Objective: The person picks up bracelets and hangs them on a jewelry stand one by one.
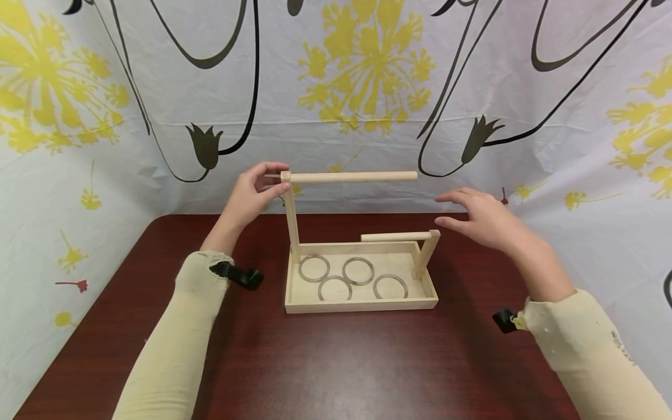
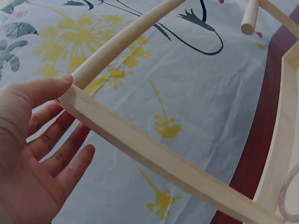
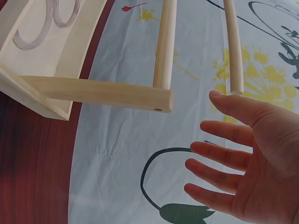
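Note:
A shallow wooden tray (image 1: 362, 307) on the table carries two wooden posts, each with a round dowel pointing inward. My left hand (image 1: 252, 195) pinches the top of the tall post (image 1: 291, 219) between thumb and fingers, where the long dowel (image 1: 354, 177) joins it. In the left wrist view, the thumb (image 2: 46, 88) lies over that corner. On the right, my right hand (image 1: 480, 219) hovers apart from the short post (image 1: 426, 255) and its short dowel (image 1: 396, 237), fingers extended and holding nothing. Several clear rings lie flat in the tray, one ring (image 1: 391, 276) nearest the short post.
The dark red wooden table (image 1: 362, 361) extends around the tray. Behind it hangs a white cloth (image 1: 325, 76) with yellow flowers and dark stems, which also covers both sides. A small black camera (image 1: 252, 279) is strapped at the left wrist, another black camera (image 1: 505, 321) at the right.

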`<state>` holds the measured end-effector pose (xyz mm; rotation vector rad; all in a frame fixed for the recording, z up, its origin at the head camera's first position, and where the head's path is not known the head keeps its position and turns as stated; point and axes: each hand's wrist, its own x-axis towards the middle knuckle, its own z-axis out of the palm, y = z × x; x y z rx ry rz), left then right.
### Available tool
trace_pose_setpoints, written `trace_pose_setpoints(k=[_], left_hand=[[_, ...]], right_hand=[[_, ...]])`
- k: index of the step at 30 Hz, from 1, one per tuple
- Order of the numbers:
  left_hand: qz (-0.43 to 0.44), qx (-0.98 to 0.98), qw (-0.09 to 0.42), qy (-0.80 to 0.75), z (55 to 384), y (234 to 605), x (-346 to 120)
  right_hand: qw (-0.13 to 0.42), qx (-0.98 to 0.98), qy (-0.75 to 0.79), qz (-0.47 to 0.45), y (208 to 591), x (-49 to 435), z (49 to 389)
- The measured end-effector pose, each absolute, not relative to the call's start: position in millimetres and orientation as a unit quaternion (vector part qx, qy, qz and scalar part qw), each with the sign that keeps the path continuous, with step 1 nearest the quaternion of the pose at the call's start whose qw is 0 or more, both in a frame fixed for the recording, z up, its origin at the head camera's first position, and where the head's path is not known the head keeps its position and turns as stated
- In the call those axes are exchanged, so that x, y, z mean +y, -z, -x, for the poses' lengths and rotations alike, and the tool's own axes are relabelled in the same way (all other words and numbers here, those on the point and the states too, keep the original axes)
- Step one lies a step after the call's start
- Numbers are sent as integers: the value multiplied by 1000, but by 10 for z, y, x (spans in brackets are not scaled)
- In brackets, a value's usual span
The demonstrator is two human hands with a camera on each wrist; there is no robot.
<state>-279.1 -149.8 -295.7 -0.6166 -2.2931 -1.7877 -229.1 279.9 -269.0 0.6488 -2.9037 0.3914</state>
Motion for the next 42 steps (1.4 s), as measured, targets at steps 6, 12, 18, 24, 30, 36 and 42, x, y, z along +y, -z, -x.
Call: trace_pose_setpoints(k=[6, 12, 18, 24, 30, 36, 42], left_hand=[[210, -744, 92, 628, 2792, 2989, -1481], [208, -739, 91, 634, 2801, 3022, -1474], [208, -738, 93, 635, 2808, 3047, -1472], [206, -735, 92, 639, 2819, 3073, -1483], [201, -733, 90, 644, 2820, 3087, -1485], [202, -718, 86, 661, 2822, 3098, -1465], [202, -703, 77, 678, 2830, 3113, -1454]], right_hand=[[80, -961, -134, -229, 2681, 2760, 2259], [89, -959, -142, -227, 2679, 2718, 2237], [101, -956, -145, -234, 2679, 2663, 2210], [92, -957, -148, -233, 2665, 2608, 2182], [87, -957, -146, -235, 2666, 2567, 2168], [92, -955, -150, -241, 2661, 2515, 2133], [99, -952, -153, -247, 2666, 2463, 2100]])
